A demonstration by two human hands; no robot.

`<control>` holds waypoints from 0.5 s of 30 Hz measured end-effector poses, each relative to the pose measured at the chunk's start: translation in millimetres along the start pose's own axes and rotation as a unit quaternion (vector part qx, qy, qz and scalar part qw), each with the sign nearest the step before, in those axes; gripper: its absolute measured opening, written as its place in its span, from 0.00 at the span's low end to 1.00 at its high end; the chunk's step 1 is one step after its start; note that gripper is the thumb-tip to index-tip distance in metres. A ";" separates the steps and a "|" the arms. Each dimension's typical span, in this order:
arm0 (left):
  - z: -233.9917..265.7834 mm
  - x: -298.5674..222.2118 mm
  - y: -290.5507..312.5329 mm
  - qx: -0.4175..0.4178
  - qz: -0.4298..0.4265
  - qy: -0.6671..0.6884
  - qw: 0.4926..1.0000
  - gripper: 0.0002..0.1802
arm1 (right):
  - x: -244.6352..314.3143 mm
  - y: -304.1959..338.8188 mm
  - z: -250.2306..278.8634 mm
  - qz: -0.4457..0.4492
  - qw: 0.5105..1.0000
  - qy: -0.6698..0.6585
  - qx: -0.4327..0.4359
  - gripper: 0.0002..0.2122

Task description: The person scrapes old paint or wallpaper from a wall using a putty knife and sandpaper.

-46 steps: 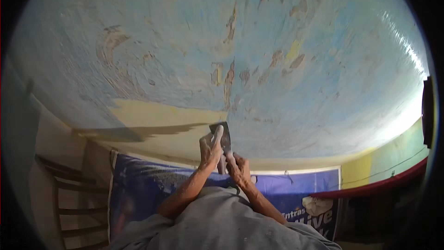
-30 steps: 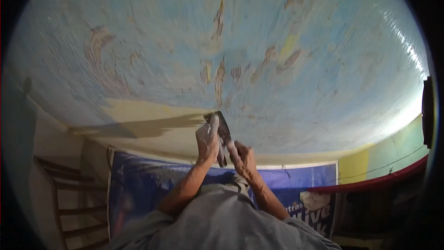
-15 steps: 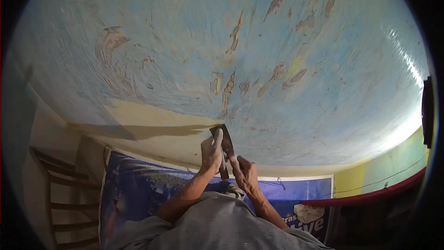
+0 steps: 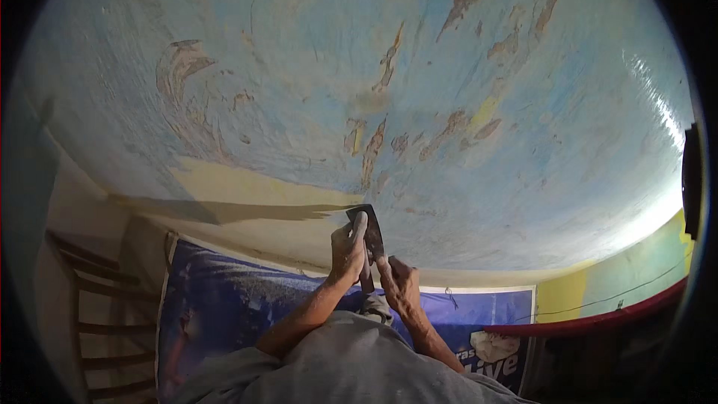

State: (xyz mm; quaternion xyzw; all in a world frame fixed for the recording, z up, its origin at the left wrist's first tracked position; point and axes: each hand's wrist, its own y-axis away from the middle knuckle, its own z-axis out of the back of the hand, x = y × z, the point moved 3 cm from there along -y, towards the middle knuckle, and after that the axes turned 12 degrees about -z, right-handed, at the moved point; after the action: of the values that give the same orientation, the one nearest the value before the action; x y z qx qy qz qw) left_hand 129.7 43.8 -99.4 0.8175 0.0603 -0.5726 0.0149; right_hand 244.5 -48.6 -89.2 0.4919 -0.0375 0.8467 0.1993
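Observation:
A broad dark scraper (image 4: 369, 229) rests with its blade's upper edge against a flaking blue painted surface (image 4: 284, 127), seemingly a ceiling. My left hand (image 4: 349, 254) is closed around it, the thumb pressed flat along the blade. My right hand (image 4: 402, 284) has curled fingers, and one finger reaches up to the blade's lower right corner. The scraper's handle points down between both hands. Left of the blade edge runs a bare cream-yellow strip (image 4: 262, 185), bordered above by blue paint. Pale dust coats my fingers.
Brown chipped patches (image 4: 374, 146) mark the blue surface. Below it hangs a blue printed banner (image 4: 232, 299). A slatted wooden piece of furniture (image 4: 116, 329) stands at left. At right are a dark red edge (image 4: 598, 322) and a thin wire (image 4: 636, 295).
Both hands and the scraper have shifted slightly right and down in the picture. The view itself has turned a little. The grip on the scraper looks the same.

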 end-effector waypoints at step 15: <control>18.3 -0.1 -4.1 0.019 0.096 -0.009 0.995 0.30 | 50.5 7.1 14.9 0.038 0.998 0.053 0.020 0.17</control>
State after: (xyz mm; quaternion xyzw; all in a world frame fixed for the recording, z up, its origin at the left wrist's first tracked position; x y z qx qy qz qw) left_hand 112.1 46.2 -105.4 0.8143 -0.0293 -0.5770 0.0552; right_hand 232.0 -43.8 -37.8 0.4485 -0.0282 0.8791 0.1589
